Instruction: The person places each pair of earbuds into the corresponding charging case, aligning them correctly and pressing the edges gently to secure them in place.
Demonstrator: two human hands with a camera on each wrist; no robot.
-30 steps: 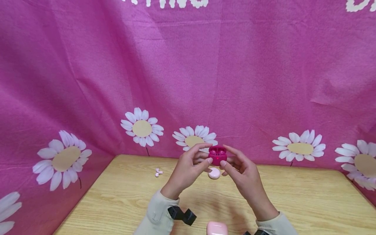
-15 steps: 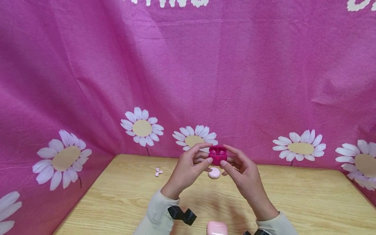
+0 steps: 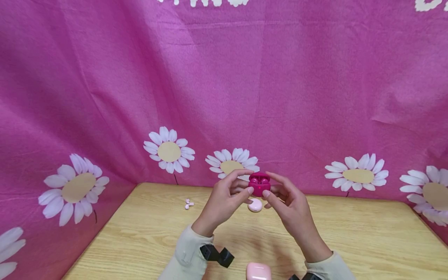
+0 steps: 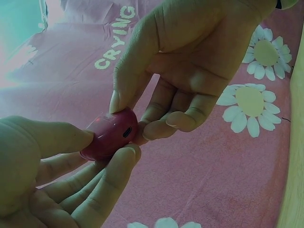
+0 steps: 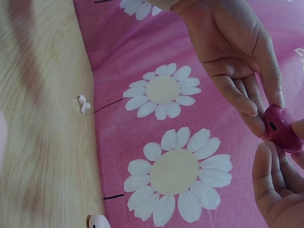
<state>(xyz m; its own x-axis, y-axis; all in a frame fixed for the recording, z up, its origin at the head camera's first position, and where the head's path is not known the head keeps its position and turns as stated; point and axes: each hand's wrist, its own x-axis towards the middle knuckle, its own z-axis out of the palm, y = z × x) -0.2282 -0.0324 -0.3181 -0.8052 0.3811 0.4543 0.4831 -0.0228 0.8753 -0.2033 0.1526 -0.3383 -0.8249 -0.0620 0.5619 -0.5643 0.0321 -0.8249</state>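
Almost no change against the earlier head views: small magenta glossy plastic earbud case (image 3: 259, 184), lid open, held as before in the air above the desk (image 3: 350, 233); red light on its front no longer visible; both hands a shade closer together; work judged still at the case itself.
Left hand (image 3: 224, 202) pinching the case between thumb and fingertips; right hand (image 3: 288, 206) pinching its other side.
Pale pink round case (image 3: 255, 205) on the desk just beneath the hands; pale pink rounded box (image 3: 258, 271) at the near edge between the sleeves; small white earbuds (image 3: 189, 203) lying well apart to the left.
Pink daisy-print cloth (image 3: 224, 97) close behind; bare wood open left and right.
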